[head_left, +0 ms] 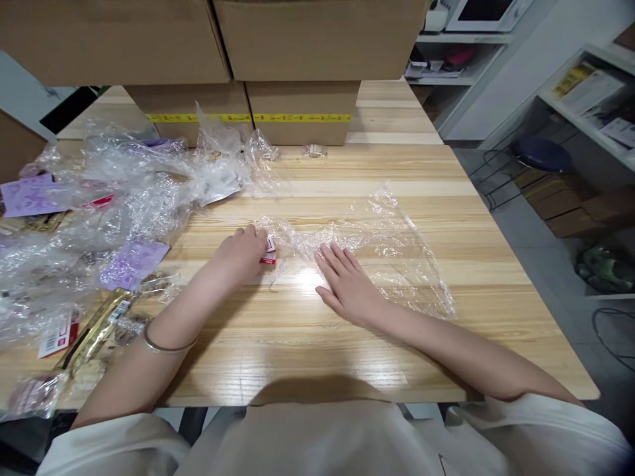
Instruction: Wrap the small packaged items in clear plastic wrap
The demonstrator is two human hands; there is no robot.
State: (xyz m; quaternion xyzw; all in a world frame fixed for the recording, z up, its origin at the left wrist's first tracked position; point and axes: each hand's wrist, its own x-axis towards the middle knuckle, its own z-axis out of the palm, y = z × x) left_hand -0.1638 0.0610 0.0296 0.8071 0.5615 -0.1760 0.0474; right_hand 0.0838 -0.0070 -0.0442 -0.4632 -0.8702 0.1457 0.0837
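Note:
A sheet of clear, crinkled plastic film [397,248] lies spread over the wooden table. My right hand [350,284] rests flat on its near left part, fingers stretched out. At the film's left end, my left hand [241,254] is closed, its fingers curled downward. From beneath those fingers sticks a small red-and-white card [268,252]; most of it is hidden by the hand, as is anything else held there. A thin bangle [169,348] circles my left wrist.
Left of me is a heap of plastic-wrapped items [143,205] with purple cards [133,263] and a gold strip-like packet [96,324]. Cardboard boxes [302,112] stand at the back, a roll of tape [315,151] before them. Shelves [464,80] and a stool [543,155] are to the right.

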